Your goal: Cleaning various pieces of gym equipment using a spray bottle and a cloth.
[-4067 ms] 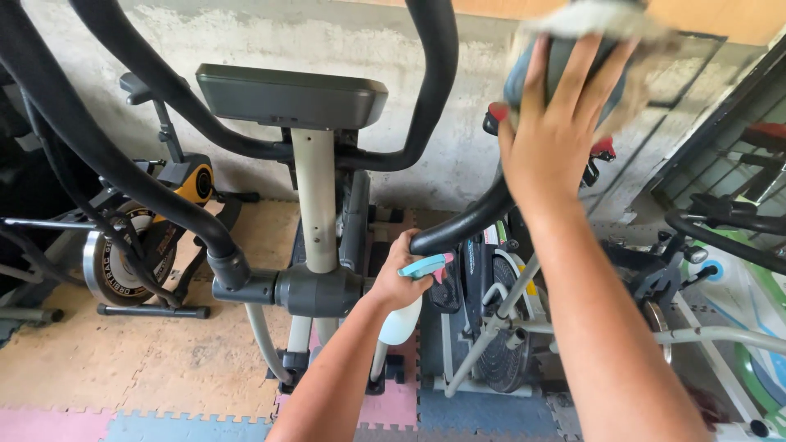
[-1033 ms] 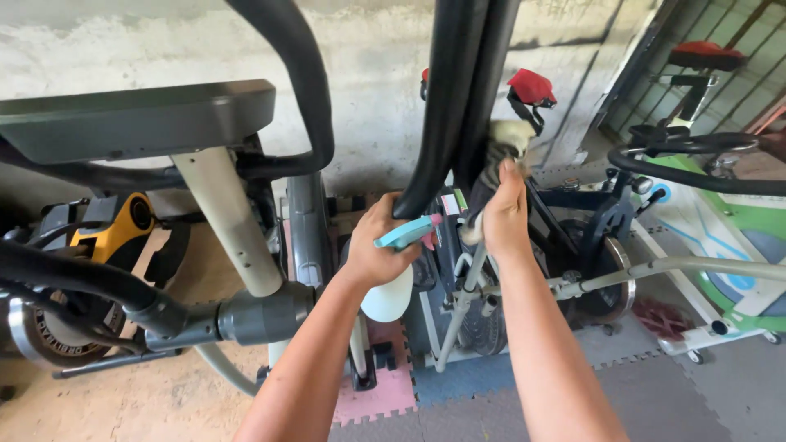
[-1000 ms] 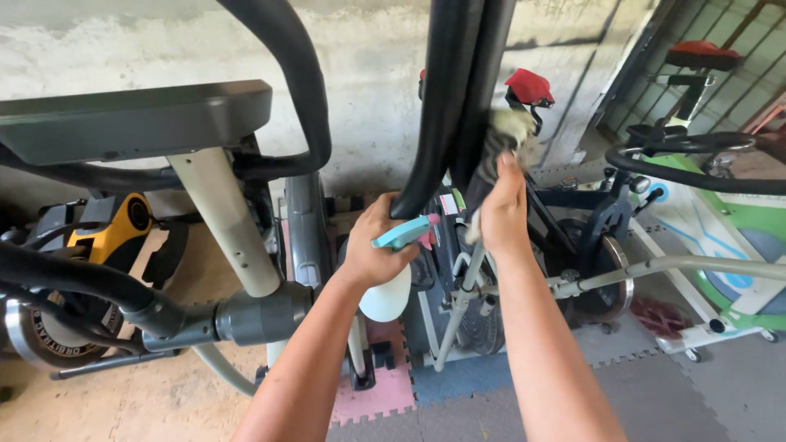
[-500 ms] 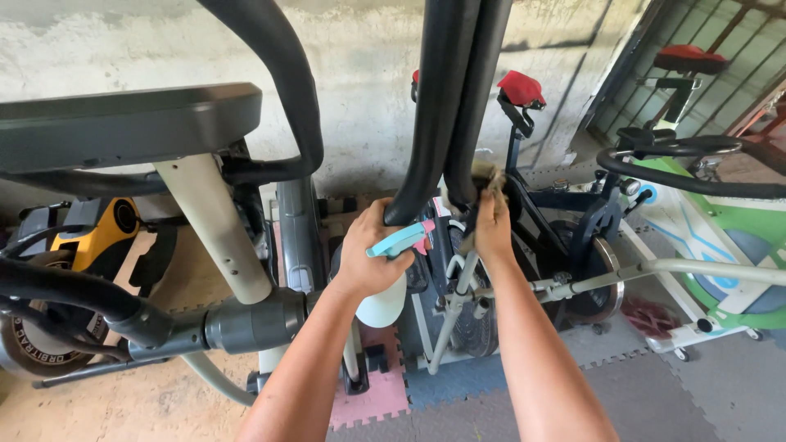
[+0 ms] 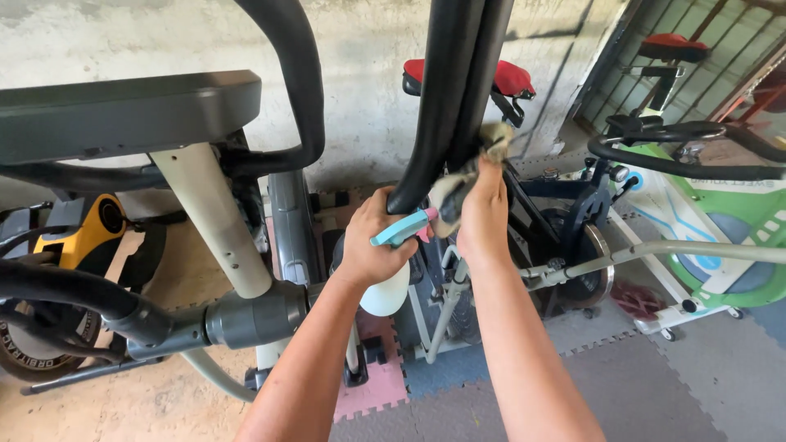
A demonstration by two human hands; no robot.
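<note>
Closed around the neck of a spray bottle [image 5: 386, 288], the left hand [image 5: 370, 244] has its fingers wrapped tight, the teal trigger jutting out towards the right and the white body hanging below the fist. The right hand [image 5: 483, 214] is closed too. It pinches a crumpled, greyish cloth [image 5: 460, 182] and presses it against the black bar [image 5: 449, 98], which rises steeply out of the top of the picture. Both hands sit close together, almost touching, at the lower end of that bar, where it curves in behind the left knuckles.

From the head camera, the bar belongs to a cross-trainer. Its grey console [image 5: 123, 115] fills the upper left, on a cream post [image 5: 214, 229] that runs down to a grey joint. A second black handle loops down beside the console. Behind the hands stands an exercise bike with a red saddle [image 5: 512, 78], and a green and white bike [image 5: 725, 245] stands at the right. A yellow and black machine [image 5: 82, 237] sits low at the left. Foam mats [image 5: 655, 385] in grey, blue and pink cover the floor, and a bare concrete wall [image 5: 360, 74] closes the back.

I judge the step in hand to be rubbing the bar with the cloth, near its bottom end, with the bottle held idle and its nozzle not aimed at the bar. Any further stroke calls for firm pressure around the round tube and a hand that follows its curve. A fresh spray would need the left wrist turned so that the nozzle faces the bar.
</note>
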